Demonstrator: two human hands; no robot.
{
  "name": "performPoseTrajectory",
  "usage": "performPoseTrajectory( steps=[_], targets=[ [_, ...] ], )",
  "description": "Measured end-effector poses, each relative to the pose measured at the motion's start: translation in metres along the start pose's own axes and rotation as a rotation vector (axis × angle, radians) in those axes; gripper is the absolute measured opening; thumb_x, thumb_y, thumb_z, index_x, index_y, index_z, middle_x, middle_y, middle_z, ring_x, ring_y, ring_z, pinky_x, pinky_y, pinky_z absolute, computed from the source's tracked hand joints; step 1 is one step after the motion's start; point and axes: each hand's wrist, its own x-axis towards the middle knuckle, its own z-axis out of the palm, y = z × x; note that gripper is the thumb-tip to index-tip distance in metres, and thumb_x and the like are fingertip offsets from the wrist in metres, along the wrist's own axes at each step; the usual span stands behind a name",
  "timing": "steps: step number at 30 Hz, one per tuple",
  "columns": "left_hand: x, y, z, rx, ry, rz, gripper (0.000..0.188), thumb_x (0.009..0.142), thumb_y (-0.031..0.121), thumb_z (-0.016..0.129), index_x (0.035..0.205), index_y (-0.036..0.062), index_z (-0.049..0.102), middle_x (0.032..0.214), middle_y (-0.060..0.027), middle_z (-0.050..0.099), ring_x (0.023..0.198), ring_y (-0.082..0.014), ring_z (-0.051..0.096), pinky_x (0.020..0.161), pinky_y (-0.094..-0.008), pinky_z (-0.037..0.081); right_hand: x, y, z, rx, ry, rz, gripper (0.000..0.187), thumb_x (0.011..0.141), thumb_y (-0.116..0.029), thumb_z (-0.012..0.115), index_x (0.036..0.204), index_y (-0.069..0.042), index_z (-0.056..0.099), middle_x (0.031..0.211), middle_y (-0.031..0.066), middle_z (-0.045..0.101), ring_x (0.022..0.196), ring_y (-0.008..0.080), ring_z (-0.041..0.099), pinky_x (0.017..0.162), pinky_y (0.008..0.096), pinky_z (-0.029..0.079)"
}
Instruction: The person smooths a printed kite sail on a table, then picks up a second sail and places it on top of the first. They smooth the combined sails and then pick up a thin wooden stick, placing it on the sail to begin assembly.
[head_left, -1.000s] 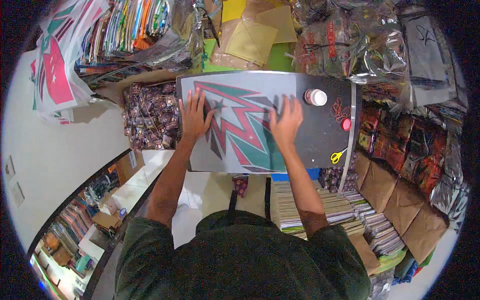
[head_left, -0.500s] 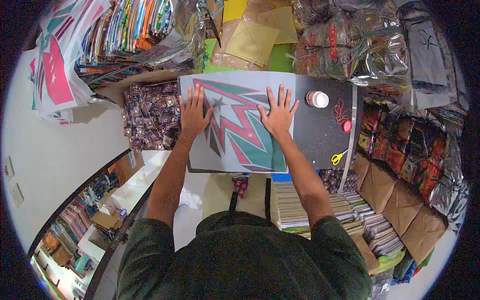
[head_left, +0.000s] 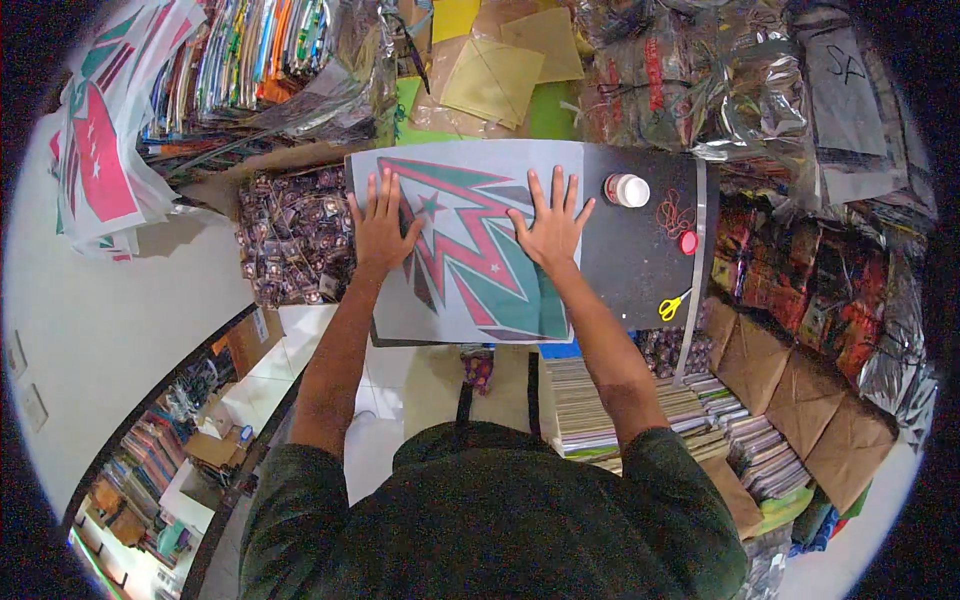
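Right hand (head_left: 550, 236) has spread; printed sheet (head_left: 465, 250) lies beneath it and left hand (head_left: 381, 236).

white sheet (head_left: 465, 240), its jagged pattern red and green, lies flat on the black tabletop (head_left: 635, 255).

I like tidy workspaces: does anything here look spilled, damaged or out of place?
Nothing looks spilled or damaged. Only the red string looks untidy, loosely tangled right of the white-topped jar, away from the printed sheet.
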Motion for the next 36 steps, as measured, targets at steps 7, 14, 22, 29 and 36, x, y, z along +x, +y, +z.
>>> performPoseTrajectory(
  steps=[7,14,22,29,36],
  targets=[
    [0.0,-0.001,0.004,-0.046,-0.012,0.014,0.089,0.096,0.057,0.053,0.161,0.0035,0.023,0.169,-0.0122,0.02,0.156,-0.0341,0.016,0.123,-0.0615,0.008,0.0,0.001,-0.002,-0.007,-0.001,-0.006,0.08,0.09,-0.07,0.052,0.159,-0.032,0.035,0.167,0.0149,0.024,0.154,0.0413,0.016,0.113,0.0779,0.006],
    [0.001,0.001,0.003,0.026,-0.027,-0.004,0.089,0.095,0.056,0.055,0.16,0.0042,0.024,0.168,-0.0111,0.023,0.156,-0.0322,0.019,0.123,-0.0601,0.01,0.016,-0.013,-0.005,0.172,-0.008,-0.156,0.089,0.09,-0.065,0.057,0.16,-0.015,0.032,0.167,0.0203,0.022,0.154,0.0413,0.019,0.121,0.0625,0.014],
    [-0.001,0.0,0.003,-0.033,-0.001,-0.003,0.091,0.094,0.057,0.056,0.16,0.0033,0.024,0.168,-0.0134,0.022,0.155,-0.0359,0.018,0.123,-0.0605,0.009,0.055,0.022,0.003,0.112,0.11,0.006,0.093,0.094,-0.055,0.059,0.156,0.006,0.027,0.164,0.0242,0.025,0.153,0.0408,0.021,0.123,0.0538,0.018],
    [0.001,-0.001,0.001,-0.048,-0.012,-0.008,0.092,0.092,0.057,0.058,0.16,0.0038,0.025,0.167,-0.014,0.024,0.155,-0.0356,0.018,0.123,-0.06,0.011,0.057,0.001,-0.009,0.015,0.135,0.072,0.087,0.097,-0.056,0.053,0.158,0.0,0.027,0.164,0.0205,0.028,0.154,0.0365,0.022,0.124,0.0566,0.015],
    [0.001,-0.002,-0.003,-0.079,-0.003,0.001,0.094,0.088,0.052,0.065,0.159,0.0045,0.027,0.167,-0.0134,0.025,0.155,-0.0341,0.02,0.123,-0.0594,0.012,0.022,-0.044,0.016,0.146,0.005,-0.13,0.085,0.096,-0.055,0.055,0.16,-0.005,0.028,0.167,0.0148,0.025,0.155,0.0347,0.02,0.124,0.0565,0.015]
  ],
)
